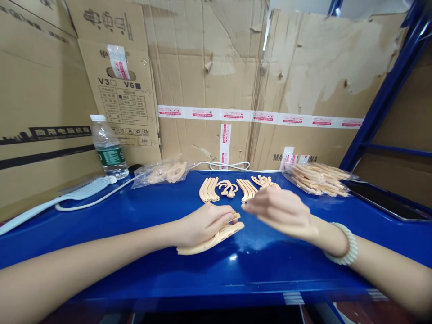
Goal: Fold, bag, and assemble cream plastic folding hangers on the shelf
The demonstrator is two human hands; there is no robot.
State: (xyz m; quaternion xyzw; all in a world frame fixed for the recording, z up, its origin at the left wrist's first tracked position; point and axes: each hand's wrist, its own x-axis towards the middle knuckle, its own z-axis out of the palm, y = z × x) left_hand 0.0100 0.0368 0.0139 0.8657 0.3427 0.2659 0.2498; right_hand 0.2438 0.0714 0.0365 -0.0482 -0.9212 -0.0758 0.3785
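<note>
My left hand [211, 222] is closed around a cream curved plastic piece [212, 242], a long bowed strip with small slots along its edge. A shorter cream part [235, 217] shows at the fingertips, partly covered by them. To the right, my right hand [283, 207] is blurred, its fingers curled together. Along its underside runs a cream curved plastic strip [290, 228], mostly hidden by the palm. Just beyond the hands lie two rows of curved strips [208, 190] [246, 190], a group of small hooked parts [228, 188] and another such pile [265, 181] partly behind my right hand.
Clear bags of cream parts lie at back left [165, 172] and back right [317, 179]. A water bottle [110, 150], white brush-like object [84, 189] and white cable [229, 166] are on the blue table [151, 279]. A dark phone-like slab [388, 200] lies right; cardboard [209, 81] stands behind.
</note>
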